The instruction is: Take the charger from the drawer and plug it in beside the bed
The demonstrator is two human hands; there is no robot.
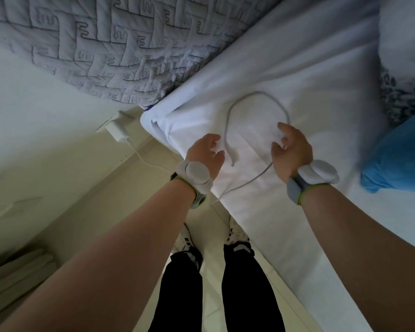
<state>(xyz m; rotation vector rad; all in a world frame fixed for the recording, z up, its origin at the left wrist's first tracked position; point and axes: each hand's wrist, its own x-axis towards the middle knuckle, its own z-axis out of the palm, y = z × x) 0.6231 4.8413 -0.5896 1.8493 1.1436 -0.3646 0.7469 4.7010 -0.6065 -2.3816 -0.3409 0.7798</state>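
Judging from the charger (117,131) plugged in at the wall off the bed's (297,68) corner, you are all but done, left hand (205,152) and right hand (291,150) loosely spread beside its looped cable (256,93).

Behind the left hand (207,149) sits a round white wrist puck (197,174); the right hand (291,149) has a second puck (318,173) of the same kind. Both are fixed on grey straps (295,188) with a lime-green edge. The person wears black trousers (177,295) and white shoes (186,238) with black marks.
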